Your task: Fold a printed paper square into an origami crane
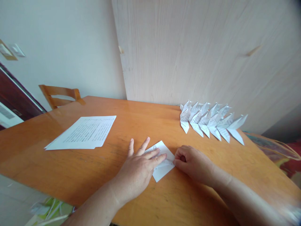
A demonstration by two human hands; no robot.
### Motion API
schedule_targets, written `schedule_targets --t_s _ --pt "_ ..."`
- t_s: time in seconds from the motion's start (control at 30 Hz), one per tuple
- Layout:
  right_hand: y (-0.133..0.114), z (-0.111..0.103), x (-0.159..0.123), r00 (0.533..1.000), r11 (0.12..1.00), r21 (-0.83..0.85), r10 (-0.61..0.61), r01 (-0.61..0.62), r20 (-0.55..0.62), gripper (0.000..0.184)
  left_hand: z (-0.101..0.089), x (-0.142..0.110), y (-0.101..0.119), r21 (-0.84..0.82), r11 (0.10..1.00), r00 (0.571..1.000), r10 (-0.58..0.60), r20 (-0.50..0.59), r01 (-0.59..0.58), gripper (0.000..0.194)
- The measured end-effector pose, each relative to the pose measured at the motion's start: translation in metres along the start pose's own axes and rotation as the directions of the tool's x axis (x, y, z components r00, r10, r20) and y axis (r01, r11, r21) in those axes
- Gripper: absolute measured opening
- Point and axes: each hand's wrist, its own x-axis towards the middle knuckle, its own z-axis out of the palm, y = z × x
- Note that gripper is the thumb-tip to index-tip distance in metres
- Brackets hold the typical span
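Note:
A small folded sheet of printed white paper (162, 172) lies on the table in front of me, one corner pointing away and one toward me. Across its left part my left hand (143, 166) rests with fingers spread, the fingertips on the paper. At its right corner my right hand (194, 161) is closed, thumb and forefinger pinching the paper's tip. Part of the paper is hidden under my left hand.
Printed sheets (87, 133) lie stacked at the left of the wooden table (143, 114). Several folded paper figures (209, 122) stand in two rows at the back right, near a wooden panel (188, 50). Beyond the left end is a wooden chair (60, 92).

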Motion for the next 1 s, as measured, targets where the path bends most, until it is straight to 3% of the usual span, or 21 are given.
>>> schedule_targets --t_s 0.4,0.8,1.0 --pt "0.0009 0.0007 0.0047 1.000 1.000 0.023 0.016 -0.016 0.022 0.008 0.0011 -0.0018 0.0024 0.142 0.990 0.999 -0.008 0.044 0.001 0.068" --pt "0.0043 -0.0004 0.0036 1.000 0.999 0.033 0.009 -0.010 0.020 0.005 0.0022 -0.0005 0.0029 0.145 0.989 0.999 -0.003 0.036 -0.002 0.059" --pt "0.0080 -0.0029 0.0049 0.998 0.993 0.118 0.018 -0.025 0.058 0.004 0.0050 -0.0002 -0.0006 0.141 0.990 0.999 0.008 0.032 -0.012 0.059"
